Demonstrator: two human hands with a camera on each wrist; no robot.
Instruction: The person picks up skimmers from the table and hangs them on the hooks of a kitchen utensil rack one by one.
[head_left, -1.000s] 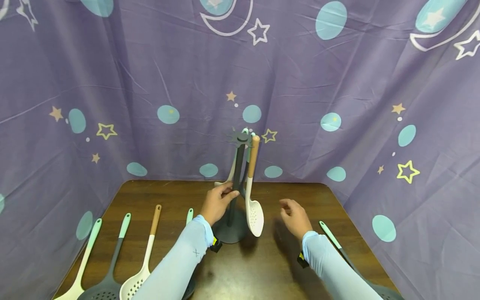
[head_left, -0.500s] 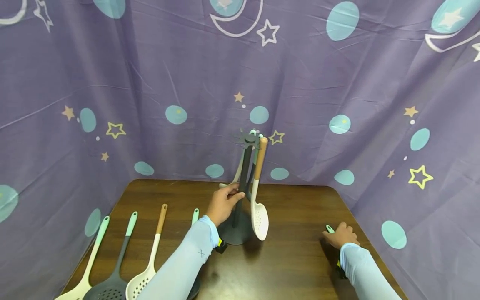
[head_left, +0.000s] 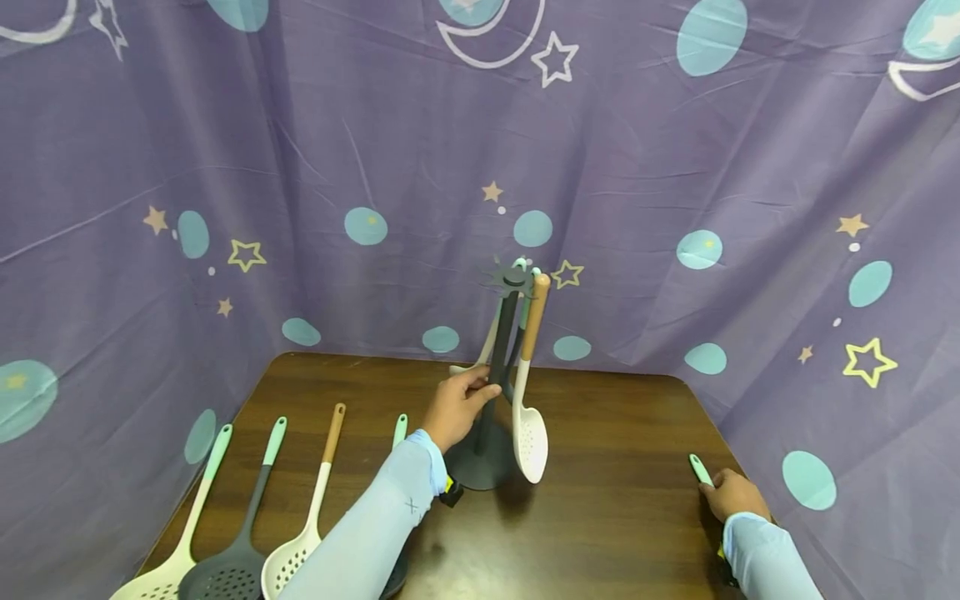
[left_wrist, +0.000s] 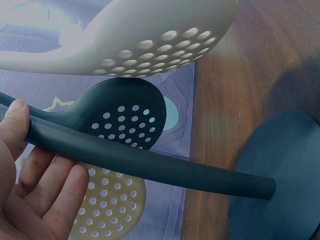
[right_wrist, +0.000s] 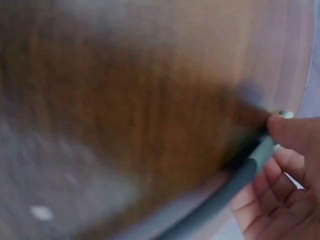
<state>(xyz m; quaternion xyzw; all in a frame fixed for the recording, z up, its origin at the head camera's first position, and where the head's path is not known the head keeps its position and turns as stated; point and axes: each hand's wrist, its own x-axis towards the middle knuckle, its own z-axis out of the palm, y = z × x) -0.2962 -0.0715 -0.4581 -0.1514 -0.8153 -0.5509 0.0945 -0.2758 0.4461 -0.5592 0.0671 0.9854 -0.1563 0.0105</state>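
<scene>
My left hand (head_left: 456,410) grips the dark post (head_left: 504,333) of a utensil stand, thumb on one side and fingers on the other. A white slotted spoon (head_left: 532,446) with a wooden handle hangs on the stand's right. In the left wrist view, a dark perforated utensil (left_wrist: 120,107) and a cream perforated one (left_wrist: 107,205) hang behind the post. At the table's right side, my right hand (head_left: 737,497) pinches the mint handle (head_left: 701,470) of a kitchen utensil. Its dark shaft (right_wrist: 215,200) shows in the right wrist view; its head is hidden.
On the left of the wooden table (head_left: 600,517) lie a cream skimmer (head_left: 168,575), a dark skimmer (head_left: 228,571) and a white slotted spoon (head_left: 292,560). Another mint handle (head_left: 400,429) shows beside my left sleeve. A purple curtain (head_left: 420,125) surrounds the table.
My right hand has moved right and down from beside the stand to the mint-handled utensil and taken hold of it. My left hand stays on the post. The head view has shifted slightly.
</scene>
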